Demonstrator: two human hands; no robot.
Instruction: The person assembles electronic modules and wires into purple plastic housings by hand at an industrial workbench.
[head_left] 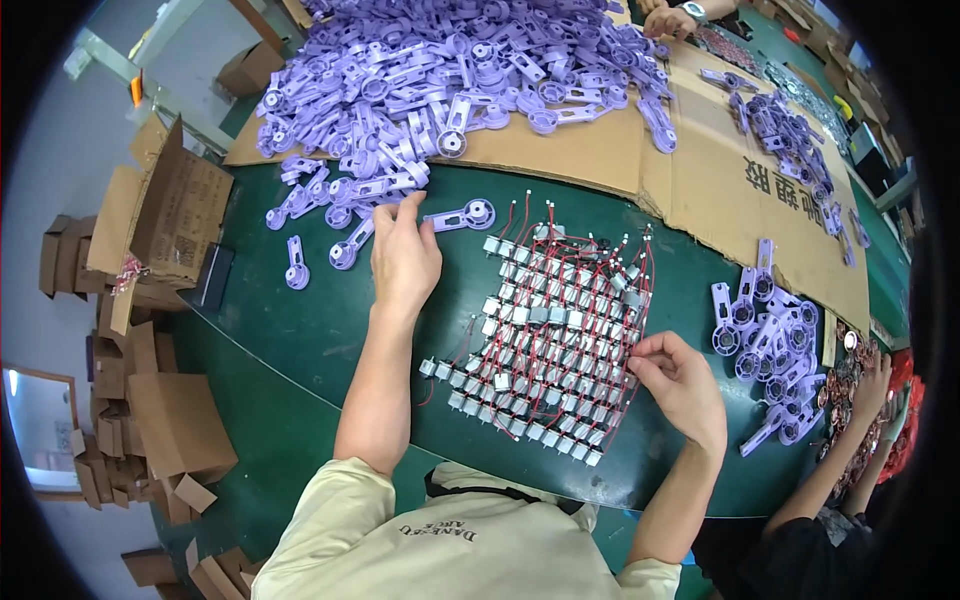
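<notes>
The motor grid (545, 345) lay on the bench (285, 345). At the grid's right edge the right hand (682, 392) was pinched nearly closed; past its far-left corner, the left hand (405, 255) half-curled by purple parts (462, 216). I couldn't tell either's hold.

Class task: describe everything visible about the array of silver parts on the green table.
The array is many small, boxy, metallic-looking parts packed in slanting rows, with thin red wires across, some ending in pale tips. A few lie on top. It rests on the table, its right edge by the right hand, contact unclear.
</notes>
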